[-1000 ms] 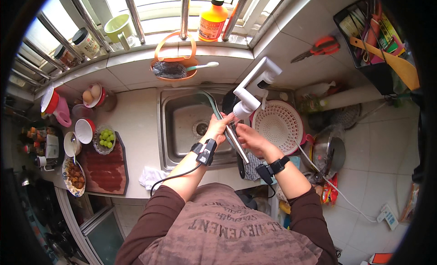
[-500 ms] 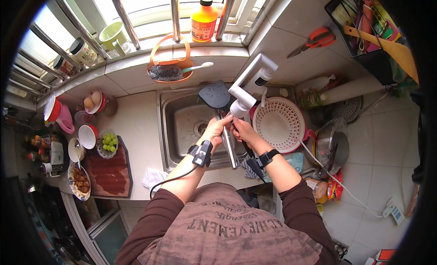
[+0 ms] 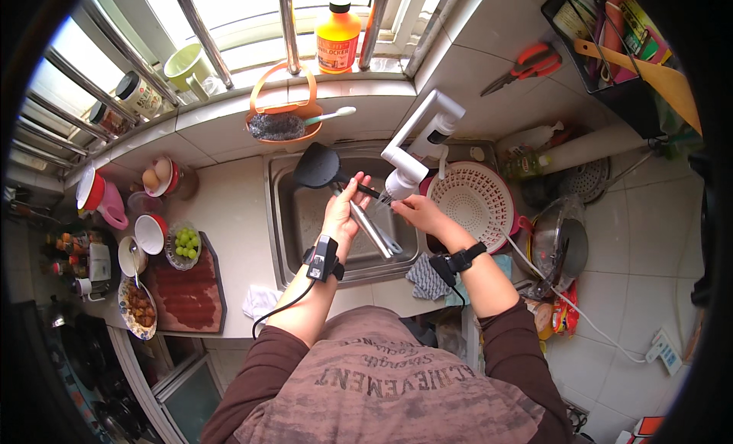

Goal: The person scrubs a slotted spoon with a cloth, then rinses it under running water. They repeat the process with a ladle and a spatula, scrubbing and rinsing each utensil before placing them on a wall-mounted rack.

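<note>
My left hand (image 3: 343, 211) is closed around the steel handle of a black spatula (image 3: 317, 165), held tilted over the steel sink (image 3: 301, 238). The handle (image 3: 370, 230) slants down toward the sink's lower right. A thin dark piece crosses from that hand toward the faucet spout. My right hand (image 3: 410, 210) is pinched just below the spout of the white faucet (image 3: 405, 173), where water appears to run; what its fingertips hold is hidden. A white colander (image 3: 466, 203) stands right of the sink.
A cutting board (image 3: 195, 291), grapes (image 3: 185, 242), bowls (image 3: 150, 235) and dishes crowd the left counter. An orange caddy (image 3: 284, 131) with brushes hangs above the sink. Cloths (image 3: 427, 276), pots (image 3: 569, 245) and a white cable are at right; scissors (image 3: 527, 66) hang on the wall.
The spatula's black head has swung out leftward from behind the faucet. My left hand has moved slightly up and left with it; my right hand has risen to the spout.
</note>
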A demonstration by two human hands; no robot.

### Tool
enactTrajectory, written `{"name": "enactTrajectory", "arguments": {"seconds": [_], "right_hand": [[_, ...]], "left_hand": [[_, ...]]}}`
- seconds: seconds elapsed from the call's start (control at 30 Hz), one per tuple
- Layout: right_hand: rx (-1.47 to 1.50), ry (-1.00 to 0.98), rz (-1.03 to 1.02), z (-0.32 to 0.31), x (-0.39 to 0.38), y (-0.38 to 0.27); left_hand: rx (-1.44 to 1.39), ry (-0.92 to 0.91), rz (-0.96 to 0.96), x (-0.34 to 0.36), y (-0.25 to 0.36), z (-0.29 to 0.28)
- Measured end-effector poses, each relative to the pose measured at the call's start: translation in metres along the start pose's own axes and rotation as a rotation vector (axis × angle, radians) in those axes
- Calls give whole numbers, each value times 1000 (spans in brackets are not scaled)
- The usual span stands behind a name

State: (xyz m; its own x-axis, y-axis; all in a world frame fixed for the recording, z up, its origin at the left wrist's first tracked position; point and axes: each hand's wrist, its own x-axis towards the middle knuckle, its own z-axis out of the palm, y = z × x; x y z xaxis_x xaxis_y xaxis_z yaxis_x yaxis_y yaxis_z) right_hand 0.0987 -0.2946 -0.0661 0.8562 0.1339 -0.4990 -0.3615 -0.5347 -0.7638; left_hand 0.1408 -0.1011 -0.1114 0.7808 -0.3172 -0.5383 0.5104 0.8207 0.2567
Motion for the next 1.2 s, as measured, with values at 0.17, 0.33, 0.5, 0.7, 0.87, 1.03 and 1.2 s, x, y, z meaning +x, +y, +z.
{"name": "enactTrajectory", "arguments": {"seconds": [0.17,0.33,0.5,0.7,0.87,1.03,1.2], "right_hand": [[-65,123,-286,16,22,-13],[-80,-98,-207,15,17,-21],[196,-185,226,-27,-15,-11],[127,-130,89,-2,3,-25],[-88,-222,77,-11,0,-24],[453,-136,57,-44,-30,-4],[457,-25,-40,-26,-23,-11]], "left_hand": [[7,-2,-2,-3,14,-7],[72,22,45,-7,22,-12],[25,29,30,-4,36,-24],[-44,40,7,5,29,-26],[-48,45,35,4,35,-24],[-103,76,51,12,37,-22],[-133,140,71,23,32,-21]]}}
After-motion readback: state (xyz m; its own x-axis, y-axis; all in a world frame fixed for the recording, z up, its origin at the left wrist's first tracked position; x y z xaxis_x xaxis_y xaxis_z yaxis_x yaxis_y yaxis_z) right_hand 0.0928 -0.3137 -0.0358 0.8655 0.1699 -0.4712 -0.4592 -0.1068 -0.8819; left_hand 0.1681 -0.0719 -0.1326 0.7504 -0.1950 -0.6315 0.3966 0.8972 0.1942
